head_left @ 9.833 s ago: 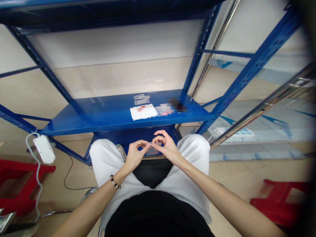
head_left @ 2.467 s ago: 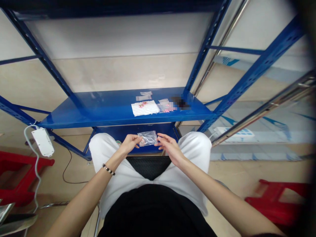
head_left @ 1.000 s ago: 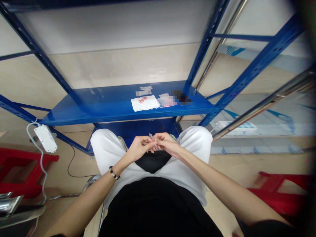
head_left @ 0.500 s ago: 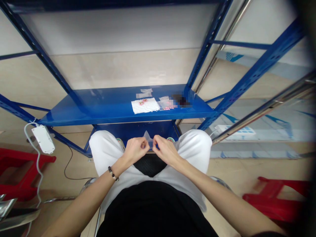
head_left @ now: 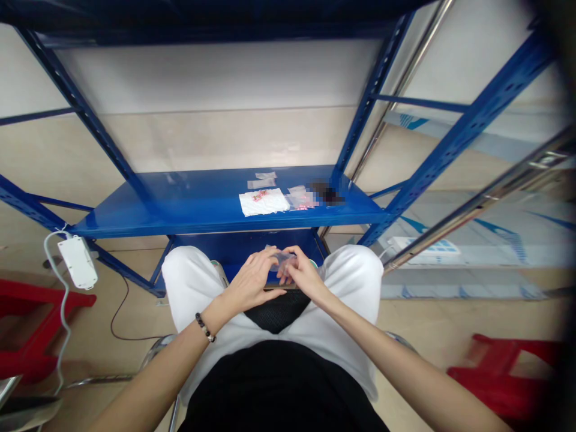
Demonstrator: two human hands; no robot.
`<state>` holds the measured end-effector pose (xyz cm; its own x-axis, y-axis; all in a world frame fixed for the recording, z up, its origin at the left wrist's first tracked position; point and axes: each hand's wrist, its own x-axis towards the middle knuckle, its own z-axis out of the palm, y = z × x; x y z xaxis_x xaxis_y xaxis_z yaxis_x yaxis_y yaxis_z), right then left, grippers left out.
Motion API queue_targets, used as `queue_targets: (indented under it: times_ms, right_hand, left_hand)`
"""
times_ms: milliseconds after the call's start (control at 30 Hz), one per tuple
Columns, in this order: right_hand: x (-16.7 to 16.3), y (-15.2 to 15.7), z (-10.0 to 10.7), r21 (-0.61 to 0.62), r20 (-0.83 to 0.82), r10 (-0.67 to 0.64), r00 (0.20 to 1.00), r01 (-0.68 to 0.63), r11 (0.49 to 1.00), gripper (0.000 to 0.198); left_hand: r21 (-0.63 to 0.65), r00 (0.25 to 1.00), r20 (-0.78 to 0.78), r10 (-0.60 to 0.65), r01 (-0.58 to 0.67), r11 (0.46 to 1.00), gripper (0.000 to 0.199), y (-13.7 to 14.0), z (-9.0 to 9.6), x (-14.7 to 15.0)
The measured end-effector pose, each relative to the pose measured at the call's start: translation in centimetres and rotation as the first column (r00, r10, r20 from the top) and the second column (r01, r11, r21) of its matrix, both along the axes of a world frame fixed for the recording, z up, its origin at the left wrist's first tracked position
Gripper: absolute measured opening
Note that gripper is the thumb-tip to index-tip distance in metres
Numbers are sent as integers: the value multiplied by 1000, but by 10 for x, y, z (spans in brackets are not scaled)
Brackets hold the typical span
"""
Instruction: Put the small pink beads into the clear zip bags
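Note:
A small clear plastic bag (head_left: 282, 260) is between my hands, above my lap. My right hand (head_left: 306, 277) is closed on it, and its fingers show through the film. My left hand (head_left: 252, 279) has its fingers stretched out against the bag's left side, with the thumb held apart below. On the blue shelf (head_left: 189, 198) in front, a white paper tissue (head_left: 263, 205) bears small pinkish pieces. A clear bag with pink bits (head_left: 302, 199) lies just right of the tissue. Behind it are flat clear bags (head_left: 261, 183).
A dark pixelated item (head_left: 328, 192) sits at the shelf's right end. A white power strip (head_left: 77, 262) hangs from the left post by its cable. Red stools (head_left: 504, 375) stand on both sides, and a metal rail (head_left: 477, 207) slants along the right.
My left hand has gone from a pinch to stretched fingers with the thumb apart. The bag, upright before, now lies lower across the right fingers. The view has tilted up slightly.

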<state>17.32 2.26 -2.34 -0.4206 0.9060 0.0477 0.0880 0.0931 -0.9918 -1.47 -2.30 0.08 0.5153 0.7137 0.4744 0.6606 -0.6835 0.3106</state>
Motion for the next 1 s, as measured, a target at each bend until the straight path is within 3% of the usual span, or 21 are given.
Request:
queue_targets:
  times_ms: [100, 233, 367, 433, 500, 567, 700, 900, 1000]
  right_hand:
    - [0, 0, 0, -63, -77, 25, 997, -30, 998, 34]
    - [-4, -5, -1, 3, -41, 44, 998, -44, 999, 22]
    - [-8, -7, 0, 56, 36, 90, 995, -92, 994, 13]
    - [-7, -8, 4, 77, 7, 45, 999, -45, 996, 15]
    - [-5, -9, 12, 180, 8, -45, 999, 43, 983, 17]
    - [-2, -11, 22, 368, 59, -113, 992, 84, 926, 16]
    - [6, -20, 41, 668, 131, -168, 977, 39, 744, 21]
    - [9, -24, 38, 841, 228, -144, 963, -121, 527, 36]
    - [6, -23, 31, 867, 246, -102, 964, -172, 468, 40]
  left_hand:
    - [2, 996, -85, -22, 22, 1000, 82, 0, -5, 1]
    - [0, 984, -179, 4, -4, 1000, 71, -2, -14, 7]
    - [-22, 984, -171, 55, -60, 998, 70, -4, -16, 9]
    - [-34, 985, -140, 104, -110, 993, 68, -3, -15, 8]
    - [-67, 982, -91, 168, -174, 982, 64, -2, -12, 6]
    - [-114, 977, -26, 210, -212, 971, 61, 0, -9, 3]
    - [-204, 963, 138, 230, -200, 958, 51, 2, -4, -2]
    - [-246, 951, 224, 212, -155, 957, 42, 5, -6, -4]
    - [-234, 964, 211, 165, -114, 966, 42, 5, -7, -3]
